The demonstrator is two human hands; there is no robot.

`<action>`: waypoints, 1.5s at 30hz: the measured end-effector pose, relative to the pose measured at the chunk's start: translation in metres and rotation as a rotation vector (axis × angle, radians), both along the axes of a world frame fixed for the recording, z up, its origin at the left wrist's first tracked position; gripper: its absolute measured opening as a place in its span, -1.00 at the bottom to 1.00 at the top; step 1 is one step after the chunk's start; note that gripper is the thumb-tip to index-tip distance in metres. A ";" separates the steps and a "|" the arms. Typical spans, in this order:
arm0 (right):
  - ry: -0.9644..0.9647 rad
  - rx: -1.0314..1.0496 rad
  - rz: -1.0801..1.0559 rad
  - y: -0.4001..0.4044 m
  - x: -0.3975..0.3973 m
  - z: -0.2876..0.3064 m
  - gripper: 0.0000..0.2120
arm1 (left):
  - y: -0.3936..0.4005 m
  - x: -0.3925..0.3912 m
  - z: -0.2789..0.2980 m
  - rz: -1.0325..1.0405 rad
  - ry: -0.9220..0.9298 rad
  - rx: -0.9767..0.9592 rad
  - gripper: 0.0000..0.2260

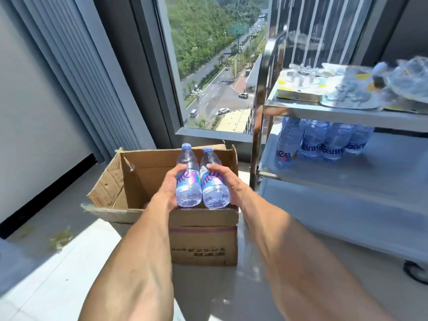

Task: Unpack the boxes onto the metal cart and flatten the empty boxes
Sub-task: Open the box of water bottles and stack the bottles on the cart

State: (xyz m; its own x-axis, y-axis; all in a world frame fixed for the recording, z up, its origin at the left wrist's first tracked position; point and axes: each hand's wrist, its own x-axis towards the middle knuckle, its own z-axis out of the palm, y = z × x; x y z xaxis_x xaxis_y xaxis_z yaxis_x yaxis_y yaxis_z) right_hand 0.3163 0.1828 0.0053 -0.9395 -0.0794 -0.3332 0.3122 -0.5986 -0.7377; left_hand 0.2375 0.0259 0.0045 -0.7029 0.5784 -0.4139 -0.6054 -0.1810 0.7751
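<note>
2 hands: left hand (170, 186) w/ 1 water bottle (188, 179), right hand (228, 181) w/ 1 more bottle (214, 181), both over 1 open cardboard box (203, 237) at ctr. At 3 o'clock, 1 metal cart (347, 117) w/ at least 4 bottles in a row (322, 144) on its mid shelf, exact no. unclear behind the top shelf's edge. At 2 o'clock, top shelf holds a blurred heap of clear plastic wrap (361, 86) — can't count pcs.

The box (203, 237) was matt brown corrugated cardboard, its flaps creased and scuffed. The two bottles (201, 181) were clear, glossy plastic with shiny printed labels and blue plastic caps. The cart (324, 112) was polished, reflective metal. Crinkled transparent plastic wrap (370, 84) lay glossy on its top shelf.
</note>
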 end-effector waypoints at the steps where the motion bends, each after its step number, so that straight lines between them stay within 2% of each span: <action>1: 0.002 0.001 -0.019 0.008 0.012 0.005 -0.49 | 0.008 0.010 0.005 -0.014 0.008 -0.008 -0.49; 6: 0.002 0.069 -0.098 0.066 0.079 0.035 -0.66 | 0.074 0.073 0.030 -0.116 0.014 0.007 -0.57; 11: -0.077 0.408 -0.348 0.134 0.146 0.043 -0.86 | 0.151 0.137 0.031 -0.215 0.084 -0.068 -0.66; 13: -0.182 0.555 -0.493 0.154 0.173 0.035 -0.79 | 0.176 0.158 0.025 -0.175 0.197 -0.186 -0.70; 15: -0.210 0.616 -0.613 0.171 0.193 0.026 -0.76 | 0.197 0.173 0.017 -0.143 0.345 -0.300 -0.65; 17: -0.208 0.662 -0.754 0.186 0.207 0.021 -0.76 | 0.213 0.185 0.013 -0.174 0.379 -0.321 -0.54; 22: -0.255 0.756 -0.999 0.224 0.233 0.017 -0.62 | 0.260 0.204 0.014 -0.157 0.436 -0.315 -0.58; 24: -0.253 0.807 -1.050 0.241 0.237 0.017 -0.59 | 0.278 0.204 0.018 -0.134 0.460 -0.327 -0.51; 29: -0.284 0.850 -1.204 0.281 0.229 0.015 -0.60 | 0.315 0.190 0.024 -0.044 0.708 -0.472 -0.34; 32: -0.316 0.942 -1.226 0.308 0.213 0.011 -0.48 | 0.338 0.176 0.024 -0.053 0.900 -0.622 -0.23; 34: -0.346 1.029 -1.229 0.322 0.203 0.006 -0.40 | 0.353 0.169 0.023 -0.035 0.955 -0.679 -0.27; 38: -0.285 1.190 -1.274 0.340 0.187 -0.001 -0.47 | 0.380 0.158 0.017 0.020 0.971 -0.679 -0.40; 41: -0.241 1.341 -1.185 0.353 0.176 -0.009 -0.55 | 0.396 0.149 0.009 0.034 0.994 -0.700 -0.42; 45: -0.205 1.255 -1.213 0.364 0.158 -0.015 -0.42 | 0.409 0.140 0.004 0.069 0.959 -0.706 -0.44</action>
State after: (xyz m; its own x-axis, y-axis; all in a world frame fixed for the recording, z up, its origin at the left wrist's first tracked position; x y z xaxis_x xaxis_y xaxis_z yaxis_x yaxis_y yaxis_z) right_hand 0.4745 0.5472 -0.0096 -0.2064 0.9456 0.2517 0.2999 0.3059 -0.9036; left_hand 0.3772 0.4345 0.0084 -0.9198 0.3828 0.0859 0.2695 0.4576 0.8473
